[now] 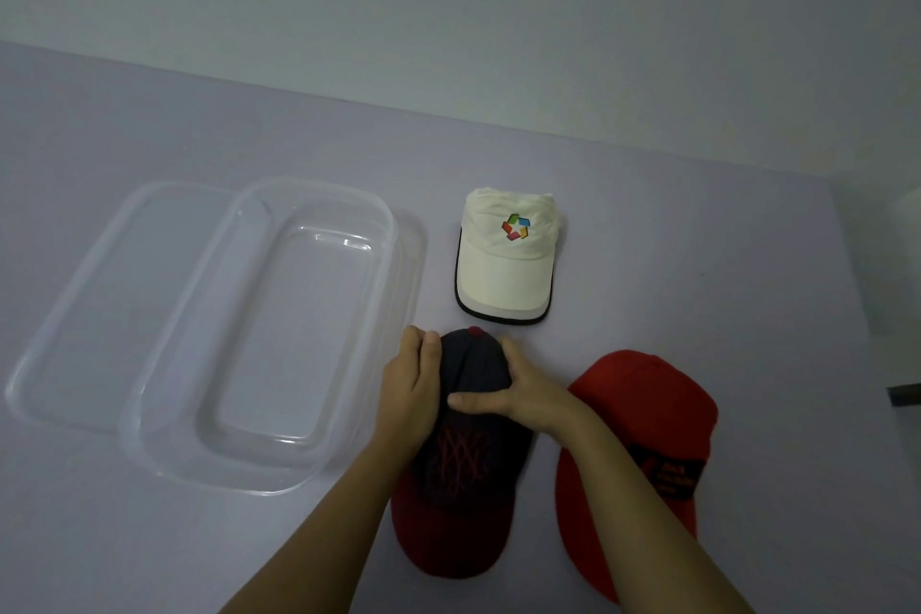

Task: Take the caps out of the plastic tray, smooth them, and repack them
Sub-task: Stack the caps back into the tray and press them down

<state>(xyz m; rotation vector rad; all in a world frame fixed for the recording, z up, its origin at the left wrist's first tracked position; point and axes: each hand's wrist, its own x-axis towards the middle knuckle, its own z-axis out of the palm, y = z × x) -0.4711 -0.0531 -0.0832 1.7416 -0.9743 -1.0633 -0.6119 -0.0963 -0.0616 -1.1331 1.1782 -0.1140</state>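
Under the fingers (431, 350) sits a navy cap (466, 464) with red brim and stitching; beyond them, a cream cap (506, 267) with multicoloured logo; right, a red cap (643, 409).

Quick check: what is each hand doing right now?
Left hand: grips the dark cap at its crown's left side.
Right hand: grips the crown's right side, thumb across its front.

pale lilac table (697, 264) carrying it all, clear plastic tray (279, 339) sitting at left, partly overlapping a flat clear lid (99, 304), white cap (506, 259) lying further back, navy red-brimmed cap (458, 514) and red cap (643, 404) lying side by side up front
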